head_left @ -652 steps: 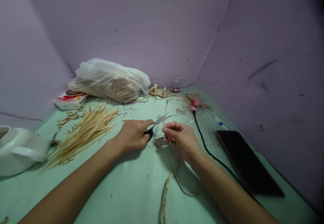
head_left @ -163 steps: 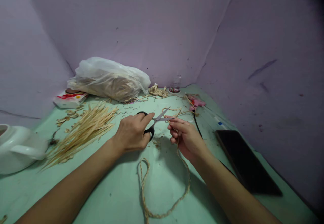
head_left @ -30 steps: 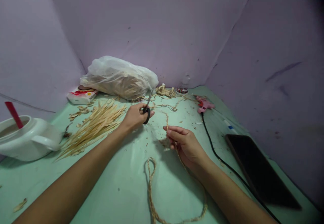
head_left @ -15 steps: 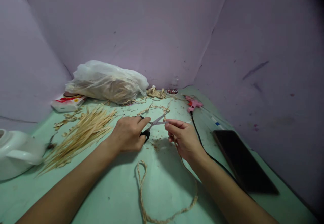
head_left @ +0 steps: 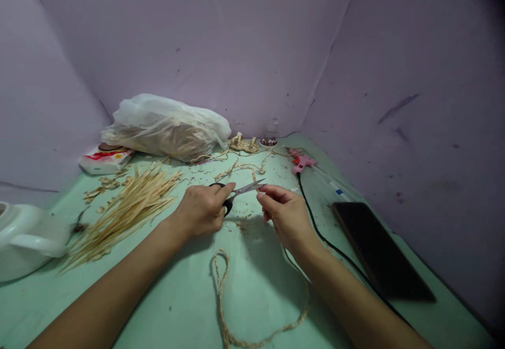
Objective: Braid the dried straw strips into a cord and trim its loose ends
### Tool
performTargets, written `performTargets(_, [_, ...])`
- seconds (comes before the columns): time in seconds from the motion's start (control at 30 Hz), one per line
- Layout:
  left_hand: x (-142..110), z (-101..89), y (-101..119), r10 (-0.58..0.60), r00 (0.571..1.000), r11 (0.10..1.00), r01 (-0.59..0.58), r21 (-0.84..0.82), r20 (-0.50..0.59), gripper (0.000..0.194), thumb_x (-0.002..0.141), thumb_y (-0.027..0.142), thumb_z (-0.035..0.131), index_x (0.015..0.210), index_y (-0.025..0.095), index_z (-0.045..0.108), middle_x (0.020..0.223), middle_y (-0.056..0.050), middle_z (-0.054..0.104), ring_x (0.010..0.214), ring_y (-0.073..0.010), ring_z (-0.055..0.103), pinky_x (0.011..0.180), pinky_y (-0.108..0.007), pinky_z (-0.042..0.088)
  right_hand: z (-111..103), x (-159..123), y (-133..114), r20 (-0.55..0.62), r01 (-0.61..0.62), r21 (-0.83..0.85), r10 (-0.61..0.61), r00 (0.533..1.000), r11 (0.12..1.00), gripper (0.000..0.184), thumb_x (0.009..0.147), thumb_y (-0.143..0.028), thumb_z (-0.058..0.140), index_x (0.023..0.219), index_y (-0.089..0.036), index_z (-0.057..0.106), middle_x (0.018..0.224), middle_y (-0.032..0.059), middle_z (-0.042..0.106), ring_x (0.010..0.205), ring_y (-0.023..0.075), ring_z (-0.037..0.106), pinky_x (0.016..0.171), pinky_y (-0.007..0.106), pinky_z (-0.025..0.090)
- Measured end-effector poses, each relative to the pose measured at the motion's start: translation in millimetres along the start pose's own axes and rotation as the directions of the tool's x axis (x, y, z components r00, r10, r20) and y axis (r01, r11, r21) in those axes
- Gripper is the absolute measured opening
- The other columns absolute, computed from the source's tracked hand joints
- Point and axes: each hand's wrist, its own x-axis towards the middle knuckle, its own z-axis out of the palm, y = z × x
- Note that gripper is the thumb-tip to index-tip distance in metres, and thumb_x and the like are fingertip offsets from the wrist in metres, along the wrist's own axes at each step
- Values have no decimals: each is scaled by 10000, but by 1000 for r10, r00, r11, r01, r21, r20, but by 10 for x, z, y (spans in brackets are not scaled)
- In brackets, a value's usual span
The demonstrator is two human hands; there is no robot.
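Note:
My left hand (head_left: 202,207) is closed round the black handles of a pair of scissors (head_left: 246,188). The blades point right and are nearly together, just in front of the fingertips of my right hand. With thumb and fingers pinched, my right hand (head_left: 287,209) holds a braided straw cord (head_left: 284,329). The cord trails down from that hand, curves across the table and bends into a loop near the front. More cord (head_left: 236,167) lies beyond the blades. Small clippings (head_left: 242,227) are scattered below the scissors.
A bundle of dry straw strips (head_left: 126,212) lies left, by a white jug (head_left: 31,241). Behind are a small box (head_left: 104,160), a plastic bag (head_left: 169,128), a woven piece (head_left: 243,143) and a bead container (head_left: 269,142). Rightward lie a pink glue gun (head_left: 303,162) and a dark phone (head_left: 381,251).
The scissor blades have closed from wide apart to nearly together. My left thumb and fingers have drawn nearer each other, while my right hand has barely moved.

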Motion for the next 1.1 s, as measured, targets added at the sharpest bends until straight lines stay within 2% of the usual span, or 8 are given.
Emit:
performTargets(0.1, [-2, 25, -15, -2, 1000, 999, 2, -38, 5, 512, 688, 138, 430, 1196, 175, 482, 773, -39, 659, 660, -196, 610, 552, -284, 410, 1, -13, -26, -36, 14, -49, -16, 999, 999, 229, 590, -255, 652, 785, -139, 685, 496, -45, 515, 395, 55, 414, 368, 199, 383])
performTargets(0.2, [10, 18, -20, -28, 1000, 989, 27, -148, -5, 493, 690, 116, 421, 1172, 188, 498, 791, -28, 669, 675, -176, 614, 566, -260, 412, -4, -5, -30, -40, -12, -13, 12, 999, 1000, 237, 588, -244, 657, 799, -140, 685, 513, -42, 521, 407, 57, 418, 367, 198, 384])
performTargets(0.33, [50, -58, -6, -163, 986, 925, 144, -351, -25, 412, 687, 107, 432, 1065, 221, 551, 760, 16, 654, 656, -118, 588, 591, -204, 400, -6, 11, -35, -9, -120, 101, 121, 993, 988, 257, 575, -235, 684, 813, -138, 673, 569, -33, 534, 464, 65, 448, 369, 183, 385])
performTargets(0.43, [68, -109, 5, -252, 968, 891, 226, -395, -14, 324, 701, 111, 423, 962, 216, 583, 699, 31, 624, 599, -96, 545, 582, -189, 383, 5, -4, -75, 14, -156, 146, 155, 988, 977, 258, 579, -246, 695, 807, -128, 669, 604, -22, 546, 486, 64, 456, 379, 178, 392])
performTargets(0.5, [68, -119, 10, -270, 963, 883, 243, -402, -11, 320, 703, 121, 427, 961, 221, 587, 701, 32, 622, 598, -97, 542, 584, -191, 384, 14, -19, -112, 23, -179, 179, 178, 984, 968, 237, 598, -244, 686, 800, -121, 668, 608, -15, 555, 483, 62, 459, 390, 180, 400])
performTargets(0.67, [57, -103, 29, -196, 979, 896, 157, -415, -52, 398, 662, 164, 483, 1043, 237, 571, 843, 16, 659, 723, -131, 597, 658, -215, 421, 20, -29, -169, 56, -244, 250, 237, 970, 937, 155, 647, -196, 642, 781, -120, 658, 587, -18, 553, 441, 48, 443, 402, 181, 412])
performTargets(0.9, [35, -69, 26, -116, 993, 947, 112, -300, 6, 494, 655, 204, 476, 1147, 216, 515, 887, -21, 667, 760, -180, 616, 640, -266, 439, 13, -24, -167, 127, -253, 293, 224, 966, 922, 131, 651, -166, 619, 777, -137, 636, 594, -16, 567, 465, 62, 466, 405, 184, 424])
performTargets(1.1, [28, -58, 36, -65, 996, 972, 77, -224, 61, 515, 657, 213, 473, 1172, 230, 484, 943, -30, 656, 805, -207, 615, 659, -298, 442, 8, -35, -172, 165, -249, 272, 210, 964, 930, 178, 620, -180, 640, 793, -138, 632, 591, -20, 568, 442, 53, 440, 356, 166, 383])
